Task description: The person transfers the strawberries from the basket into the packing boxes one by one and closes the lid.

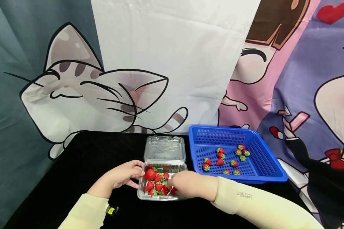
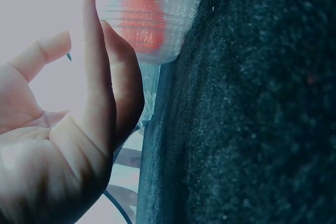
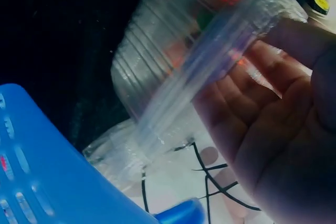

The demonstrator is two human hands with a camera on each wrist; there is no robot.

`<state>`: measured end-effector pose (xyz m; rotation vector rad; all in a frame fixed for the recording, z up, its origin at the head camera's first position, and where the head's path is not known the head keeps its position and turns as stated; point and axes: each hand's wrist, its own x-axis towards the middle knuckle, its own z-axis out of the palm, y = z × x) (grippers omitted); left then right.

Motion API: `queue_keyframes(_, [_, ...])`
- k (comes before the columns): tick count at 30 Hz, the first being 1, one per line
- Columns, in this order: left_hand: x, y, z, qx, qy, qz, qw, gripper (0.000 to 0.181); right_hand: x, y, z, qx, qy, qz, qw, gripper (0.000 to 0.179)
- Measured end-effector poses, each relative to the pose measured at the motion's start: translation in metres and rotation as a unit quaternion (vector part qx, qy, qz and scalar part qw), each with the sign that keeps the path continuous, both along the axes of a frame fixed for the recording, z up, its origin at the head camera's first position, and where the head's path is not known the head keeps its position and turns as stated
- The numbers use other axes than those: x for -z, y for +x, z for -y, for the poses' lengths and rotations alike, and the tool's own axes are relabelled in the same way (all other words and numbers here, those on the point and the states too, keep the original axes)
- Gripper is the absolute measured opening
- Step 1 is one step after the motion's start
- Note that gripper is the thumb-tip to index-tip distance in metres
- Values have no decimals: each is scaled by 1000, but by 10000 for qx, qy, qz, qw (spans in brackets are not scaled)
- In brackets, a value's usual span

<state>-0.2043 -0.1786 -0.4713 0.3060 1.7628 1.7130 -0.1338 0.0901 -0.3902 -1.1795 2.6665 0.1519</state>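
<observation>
A clear plastic box [image 1: 161,197] holds several strawberries [image 1: 158,178] with green leaves, and its hinged lid [image 1: 164,149] lies open at the far side. My left hand [image 1: 126,174] holds the box at its left rim. In the left wrist view, the left fingers [image 2: 94,61] stand beside the box's ribbed wall. My right hand [image 1: 186,184] reaches over the right rim with its fingers down among the strawberries. The right wrist view has that hand [image 3: 273,114] past the rim, its fingertips partly hidden; I cannot tell whether they grip a strawberry.
A blue perforated basket [image 1: 268,159] stands to the right of the box with several loose strawberries [image 1: 220,156] on its floor. Black cloth [image 1: 97,149] covers the table. Behind it hangs a printed curtain [image 1: 172,57] with a cartoon cat.
</observation>
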Motion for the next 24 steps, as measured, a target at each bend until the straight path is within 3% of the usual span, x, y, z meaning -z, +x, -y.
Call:
queue_keyframes(7, [0, -1, -1, 3, -4, 17, 10000, 47, 3, -7, -3, -106, 18, 472, 9988, 22])
queue_keyframes(16, [0, 0, -1, -15, 5, 4, 10000, 45, 7, -8, -6, -102, -273, 675, 9973, 23])
queue_keyframes(24, [-1, 2, 0, -28, 7, -27, 10000, 45, -10, -15, -12, 8, -898, 714, 9934, 19])
